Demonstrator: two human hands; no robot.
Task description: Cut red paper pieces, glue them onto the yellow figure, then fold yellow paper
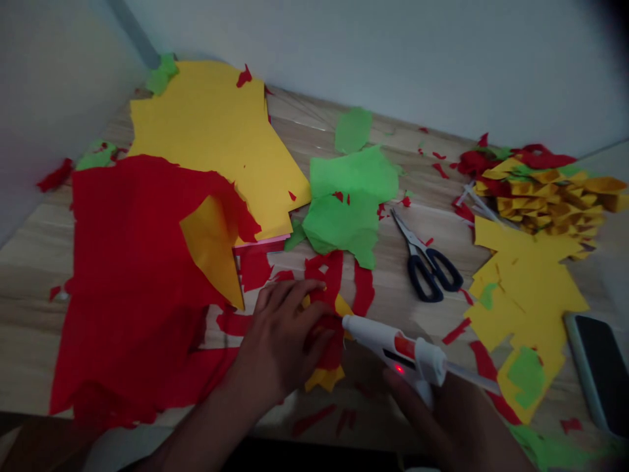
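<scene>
Red-and-yellow piece (330, 354) lies before you on the wood-grained table (422, 183), at the near side, partly hidden beneath your left hand (287, 328); reckon the clock from that piece, with twelve toward the wall (393, 59). Your left fingers are bent and drawn close together, holding the piece from its nine o'clock side, the thumb and forefinger near its red part. Your right hand (447, 413), at about four o'clock, is closed around the handle of a white glue gun (393, 344), whose small red light is lit. Its nozzle points toward your left fingertips, right at the piece; whether it touches, you cannot tell from this view. A clear stick (472, 379) runs out of the gun's back end. At ten o'clock a large red sheet (132, 282) overlaps the yellow sheets (211, 137), which spread toward eleven. Green scraps (348, 196) lie at twelve, and dark-handled scissors (427, 262) rest at between one and two, blades slightly apart. At two you have a heap of folded yellow strips (545, 196), with cut yellow paper (525, 288) just nearer, and a phone (597, 373) at three.
</scene>
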